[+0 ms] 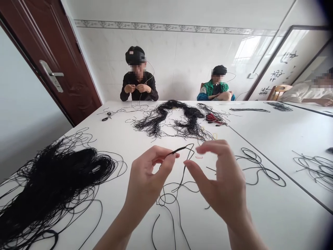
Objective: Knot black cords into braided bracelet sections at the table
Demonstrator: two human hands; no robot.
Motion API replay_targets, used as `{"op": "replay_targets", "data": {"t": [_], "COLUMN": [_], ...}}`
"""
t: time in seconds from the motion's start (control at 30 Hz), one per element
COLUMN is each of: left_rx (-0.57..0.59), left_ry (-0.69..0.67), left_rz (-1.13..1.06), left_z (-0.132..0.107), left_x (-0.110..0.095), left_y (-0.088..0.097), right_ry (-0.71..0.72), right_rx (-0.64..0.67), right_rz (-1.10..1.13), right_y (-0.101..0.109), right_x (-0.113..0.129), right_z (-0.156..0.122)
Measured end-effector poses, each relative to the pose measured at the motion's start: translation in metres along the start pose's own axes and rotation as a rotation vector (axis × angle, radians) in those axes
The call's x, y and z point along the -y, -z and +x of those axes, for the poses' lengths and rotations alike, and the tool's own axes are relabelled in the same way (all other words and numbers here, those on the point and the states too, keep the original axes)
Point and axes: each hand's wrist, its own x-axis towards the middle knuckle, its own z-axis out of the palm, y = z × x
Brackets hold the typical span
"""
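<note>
Between thumb and fingers, my left hand (152, 170) pinches a black braided cord (179, 149), its knotted stretch pointing up and to the right. From the end of that stretch a loose loop bends over and strands hang down to the white table (125, 215). My right hand (221, 180) is just right of the loop, thumb and forefinger spread apart with a gap between them. The loop passes close to the right fingertips; no grip on it shows. Loose cord ends curl on the table below both hands.
A large bundle of black cord (59, 177) lies at left, another heap (191, 114) farther back. Black scissors (106, 117) and a red-handled tool (213, 118) rest near it. Coiled cord (260, 170) lies at right. Two people (139, 83) sit opposite; another person (309, 92) sits far right.
</note>
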Motion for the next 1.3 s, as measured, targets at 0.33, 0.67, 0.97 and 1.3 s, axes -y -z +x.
{"op": "replay_targets", "data": {"t": [0.33, 0.67, 0.97, 1.3], "left_rx": [0.009, 0.001, 0.056, 0.031], "left_ry": [-0.022, -0.003, 0.029, 0.043], "left_rz": [-0.098, -0.233, -0.340, -0.298], "left_z": [-0.002, -0.006, -0.005, -0.006], "left_x": [0.008, 0.006, 0.007, 0.006], "left_y": [-0.001, -0.005, -0.003, -0.003], "right_ry": [-0.090, -0.211, -0.235, -0.343], "right_rx": [0.135, 0.131, 0.188, 0.319], "right_rz": [0.151, 0.351, 0.543, 0.710], "right_y": [-0.020, -0.023, -0.024, -0.020], "right_x": [0.011, 0.008, 0.008, 0.005], "right_z": [-0.009, -0.004, -0.007, -0.007]}}
